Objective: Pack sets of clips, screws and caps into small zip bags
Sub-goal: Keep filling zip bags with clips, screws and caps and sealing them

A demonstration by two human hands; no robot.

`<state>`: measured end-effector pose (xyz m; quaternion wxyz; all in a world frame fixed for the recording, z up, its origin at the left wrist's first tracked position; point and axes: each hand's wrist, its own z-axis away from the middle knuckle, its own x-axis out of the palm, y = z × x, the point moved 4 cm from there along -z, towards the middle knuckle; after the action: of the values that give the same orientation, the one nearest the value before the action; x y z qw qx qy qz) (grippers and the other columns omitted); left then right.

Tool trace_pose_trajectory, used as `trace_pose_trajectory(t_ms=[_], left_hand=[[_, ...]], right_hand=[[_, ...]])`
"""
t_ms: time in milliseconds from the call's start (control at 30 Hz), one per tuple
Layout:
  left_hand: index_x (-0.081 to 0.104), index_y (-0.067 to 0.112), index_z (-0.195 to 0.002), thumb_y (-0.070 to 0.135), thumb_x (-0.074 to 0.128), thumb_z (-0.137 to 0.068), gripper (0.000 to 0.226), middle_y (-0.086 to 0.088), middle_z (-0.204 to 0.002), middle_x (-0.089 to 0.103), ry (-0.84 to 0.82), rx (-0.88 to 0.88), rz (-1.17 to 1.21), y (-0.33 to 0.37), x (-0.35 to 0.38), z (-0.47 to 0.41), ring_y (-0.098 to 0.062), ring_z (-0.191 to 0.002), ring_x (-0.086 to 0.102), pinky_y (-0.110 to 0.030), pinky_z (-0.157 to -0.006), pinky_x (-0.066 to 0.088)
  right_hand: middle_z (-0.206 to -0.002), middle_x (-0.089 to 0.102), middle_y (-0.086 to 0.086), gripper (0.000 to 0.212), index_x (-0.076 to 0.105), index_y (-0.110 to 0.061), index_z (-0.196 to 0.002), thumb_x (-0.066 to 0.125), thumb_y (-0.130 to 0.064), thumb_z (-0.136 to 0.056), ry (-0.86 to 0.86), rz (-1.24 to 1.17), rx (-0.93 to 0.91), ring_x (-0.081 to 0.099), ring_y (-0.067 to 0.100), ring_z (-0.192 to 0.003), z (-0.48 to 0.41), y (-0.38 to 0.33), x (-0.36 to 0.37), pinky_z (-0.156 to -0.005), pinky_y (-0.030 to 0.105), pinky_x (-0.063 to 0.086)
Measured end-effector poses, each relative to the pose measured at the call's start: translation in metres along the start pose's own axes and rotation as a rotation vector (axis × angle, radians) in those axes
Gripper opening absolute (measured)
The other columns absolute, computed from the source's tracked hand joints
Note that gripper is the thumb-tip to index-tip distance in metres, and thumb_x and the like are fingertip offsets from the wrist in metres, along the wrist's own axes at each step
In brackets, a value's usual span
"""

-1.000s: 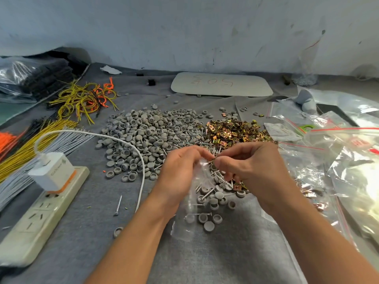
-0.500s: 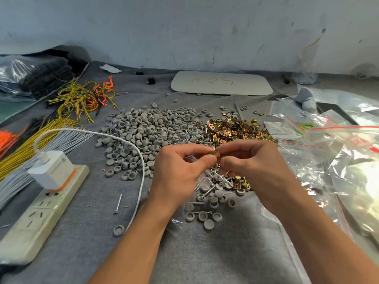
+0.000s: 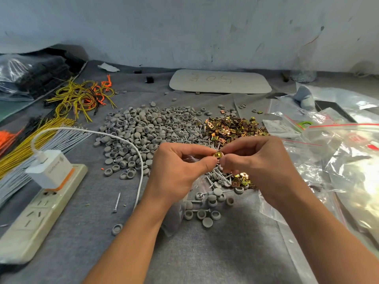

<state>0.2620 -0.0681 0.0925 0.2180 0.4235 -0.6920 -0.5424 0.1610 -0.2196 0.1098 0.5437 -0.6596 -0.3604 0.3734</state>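
- The step in hand looks like loading one gold clip (image 3: 218,154) into a small zip bag (image 3: 174,220), so this set seems only partly filled
- The right hand (image 3: 258,165) pinches the clip between curled thumb and forefinger at the centre of the frame, lifted off the table (image 3: 215,253)
- The left hand (image 3: 180,167) has its fingers curled and meets the right at the clip; clear film shows behind its fingers and hangs below its wrist, so it appears to pinch the bag's mouth, though the mouth itself is hidden
- What the bag already holds cannot be made out
- Supplies lie just above and below the hands: a heap of grey caps (image 3: 147,130) left of centre, a heap of clips (image 3: 231,128) right of centre, screws (image 3: 217,177) scattered under the fingers
- A stack of empty zip bags (image 3: 338,160) lies at the right of the frame
- The next move likely calls for holding the mouth apart, dropping the clip in, then reaching for a screw or cap
- The film is limp, so the opening may fold closed as the clip enters
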Motion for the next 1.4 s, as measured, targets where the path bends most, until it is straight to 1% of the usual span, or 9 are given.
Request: trace_pose_trajectory(t_ms=[67,200,433,567,700,967,1133,1267,1400], left_hand=[[0.084,0.033,-0.086,0.023,0.087,-0.07,0.018,0.004,-0.07,0.076,-0.024,-0.004,0.002,0.001,0.002,0.0,-0.011,-0.052,0.06,-0.033,-0.049,0.05],[0.081,0.019,-0.078,0.013,0.08,-0.07,0.011,0.01,-0.052,0.06,-0.082,-0.012,0.049,0.001,0.003,0.0,-0.001,-0.04,0.039,-0.015,-0.042,0.032],[0.081,0.022,-0.073,0.027,0.078,-0.059,0.015,-0.005,-0.061,0.064,-0.096,-0.013,0.171,0.003,0.003,0.0,-0.019,-0.055,0.048,-0.024,-0.051,0.041],[0.079,0.023,-0.069,0.028,0.076,-0.058,0.012,0.005,-0.053,0.056,-0.006,-0.016,0.145,0.003,0.003,0.0,-0.008,-0.047,0.039,-0.018,-0.047,0.032],[0.079,0.022,-0.068,0.012,0.075,-0.065,0.011,0.007,-0.051,0.055,0.053,-0.042,0.135,0.004,0.001,0.0,-0.005,-0.044,0.038,-0.018,-0.045,0.031],[0.076,0.02,-0.063,0.003,0.069,-0.066,0.019,0.004,-0.057,0.064,-0.055,-0.09,0.24,0.01,-0.001,0.002,-0.005,-0.052,0.056,-0.017,-0.054,0.048],[0.075,0.02,-0.063,0.003,0.072,-0.065,0.018,0.006,-0.058,0.063,-0.1,-0.075,0.272,0.011,-0.001,0.004,-0.002,-0.054,0.056,-0.016,-0.056,0.049],[0.075,0.02,-0.064,0.024,0.074,-0.055,0.01,0.006,-0.057,0.062,-0.085,-0.055,0.294,0.011,0.0,0.004,-0.004,-0.053,0.053,-0.017,-0.055,0.047],[0.075,0.023,-0.063,0.012,0.075,-0.06,0.012,0.007,-0.055,0.061,-0.01,-0.05,0.233,0.011,0.003,0.002,-0.003,-0.05,0.049,-0.016,-0.051,0.043]], right_hand=[[-0.071,0.075,0.018,0.015,0.081,-0.009,-0.08,0.087,0.003,-0.072,-0.036,-0.013,0.01,0.07,0.024,-0.06,0.0,0.0,0.0,-0.056,0.024,0.054],[-0.068,0.073,0.019,0.017,0.081,-0.006,-0.079,0.089,-0.006,-0.064,-0.152,-0.088,0.065,0.069,0.021,-0.057,0.001,0.001,0.004,-0.053,0.022,0.053],[-0.065,0.071,0.014,0.029,0.081,-0.006,-0.077,0.09,-0.016,-0.051,-0.237,-0.249,0.211,0.068,0.017,-0.053,0.001,0.003,0.01,-0.048,0.019,0.051],[-0.065,0.07,0.015,0.025,0.081,-0.006,-0.076,0.089,-0.013,-0.053,-0.178,-0.224,0.153,0.067,0.017,-0.054,0.001,0.0,0.013,-0.049,0.019,0.05],[-0.066,0.072,0.016,0.019,0.081,-0.008,-0.074,0.088,-0.011,-0.056,-0.115,-0.202,0.07,0.068,0.019,-0.054,0.001,-0.005,0.016,-0.051,0.02,0.052],[-0.069,0.071,0.013,0.02,0.081,-0.008,-0.075,0.086,-0.009,-0.056,-0.22,-0.352,0.207,0.068,0.018,-0.056,0.006,-0.004,0.023,-0.049,0.018,0.051],[-0.07,0.071,0.013,0.013,0.081,-0.008,-0.076,0.083,-0.007,-0.063,-0.255,-0.421,0.268,0.067,0.017,-0.058,0.007,-0.001,0.026,-0.051,0.018,0.052],[-0.069,0.07,0.012,0.013,0.081,-0.008,-0.075,0.084,-0.003,-0.063,-0.247,-0.401,0.275,0.066,0.016,-0.057,0.007,0.0,0.025,-0.05,0.018,0.052],[-0.068,0.07,0.014,0.019,0.081,-0.008,-0.073,0.084,-0.011,-0.054,-0.166,-0.379,0.249,0.066,0.017,-0.056,0.005,-0.002,0.023,-0.051,0.019,0.051]])
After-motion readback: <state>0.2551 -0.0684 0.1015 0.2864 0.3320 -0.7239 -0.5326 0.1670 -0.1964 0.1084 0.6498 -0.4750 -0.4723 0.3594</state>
